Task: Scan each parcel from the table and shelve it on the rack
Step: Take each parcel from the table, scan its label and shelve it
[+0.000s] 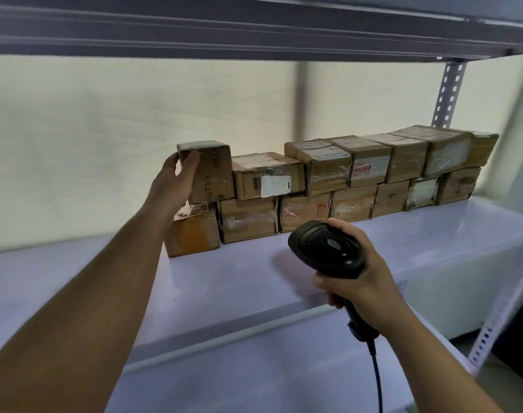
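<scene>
**Left hand on the parcel at the row's left end**

The fingers (191, 162) of the left hand (177, 177) lie on the front face of the parcel (215, 174). The thumb is round its left edge, so the hand grips the upper left corner. The bulk of the parcel lies to the right of the fingers and a little beyond them. It looks somewhat taller than wide, so its long axis seems to run up and down.

Below the fingers, the parcel rests on a lower box (191, 234). Its right side touches or nearly touches the neighbour (266, 177) in the upper row (373, 162), so it already sits in the stack on the rack (448, 93). The only free side is the left, where the hand is. By my reckoning the hand can let go and draw back leftward and toward the body without disturbing anything.

Nearer the body and well to the right, the right hand (364, 275) is clenched round the handle of the scanner (325, 248). It hovers over the shelf (224, 281) with its cable (376, 377) hanging down. The left hand is much the nearer to the parcel.
</scene>
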Demonstrator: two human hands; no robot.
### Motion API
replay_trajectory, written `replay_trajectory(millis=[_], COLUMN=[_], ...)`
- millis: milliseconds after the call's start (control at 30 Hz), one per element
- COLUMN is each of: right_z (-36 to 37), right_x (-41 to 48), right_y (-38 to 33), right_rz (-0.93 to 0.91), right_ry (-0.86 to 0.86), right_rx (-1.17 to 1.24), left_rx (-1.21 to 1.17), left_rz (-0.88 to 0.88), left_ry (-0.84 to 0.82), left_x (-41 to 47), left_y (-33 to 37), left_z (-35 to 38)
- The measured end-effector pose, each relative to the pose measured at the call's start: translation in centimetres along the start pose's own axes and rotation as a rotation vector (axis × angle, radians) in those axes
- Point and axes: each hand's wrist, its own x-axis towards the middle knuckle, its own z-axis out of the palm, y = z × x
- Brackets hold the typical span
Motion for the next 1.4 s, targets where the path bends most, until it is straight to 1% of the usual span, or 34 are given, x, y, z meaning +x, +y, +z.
replay_trajectory(millis=[167,367,500,667,800,967,1100,1233,1400], right_z=[0.1,0.0,0.0,0.0,0.3,1.2,1.5,1.3,0.7], right_x=[0.1,0.1,0.1,0.0,0.2,0.3,0.2,-0.1,-0.6], right_y=[0.1,0.1,0.0,-0.2,-0.1,0.0,-0.1,-0.2,-0.5], right_rz=[0.005,0.004,-0.006,-0.011,-0.007,-0.015,-0.015,-0.022,-0.019], right_ry=[0.018,0.021,0.015,0.013,0.002,-0.021,-0.035,-0.036,-0.04], right_rx=[0.002,0.003,0.002,-0.004,-0.01,-0.014,0.0,0.004,0.02], left_rx=[-0.041,-0.114,-0.227,-0.266,-0.138,0.071,0.112,0.139,0.225], left_rz=[0.057,0.019,-0.055,-0.08,-0.035,0.018,-0.012,0.021,0.019], left_ry=[-0.019,-0.02,0.025,0.132,0.19,0.123,0.115,0.109,0.154], left_x=[0.3,0.1,0.6,0.9,0.4,-0.8,-1.0,-1.9,-2.6], left_y=[-0.4,-0.4,0.3,0.2,-1.1,-0.9,-1.2,-1.8,-2.0], left_z=[0.8,0.8,0.8,0.1,-0.5,-0.2,-0.3,-0.1,0.5])
